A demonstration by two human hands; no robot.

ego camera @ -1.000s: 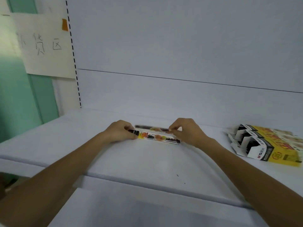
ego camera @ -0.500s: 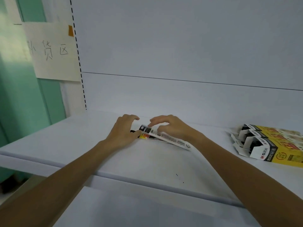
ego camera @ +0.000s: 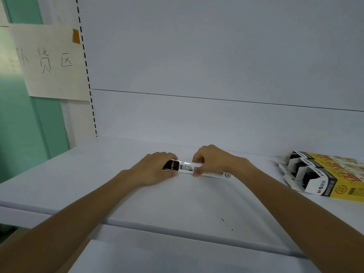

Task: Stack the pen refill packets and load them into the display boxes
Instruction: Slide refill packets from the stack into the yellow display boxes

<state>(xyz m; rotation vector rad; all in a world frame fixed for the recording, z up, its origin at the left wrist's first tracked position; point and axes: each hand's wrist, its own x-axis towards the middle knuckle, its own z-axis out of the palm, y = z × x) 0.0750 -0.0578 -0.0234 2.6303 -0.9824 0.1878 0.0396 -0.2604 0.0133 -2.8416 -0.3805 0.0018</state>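
On a white shelf (ego camera: 98, 180), both hands grasp a pen refill packet (ego camera: 189, 168) lying flat at mid-shelf: the left hand (ego camera: 155, 170) curls round its black end, the right hand (ego camera: 212, 160) pinches its white middle. Display boxes (ego camera: 331, 178) lie well apart to the right.

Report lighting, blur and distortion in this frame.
Head view: soft, even light, brighter across the paper sign; fingertips of the right hand on the refill packets blurred; wide-angle lens bends the shelf edge; small print on the display boxes too soft to read.
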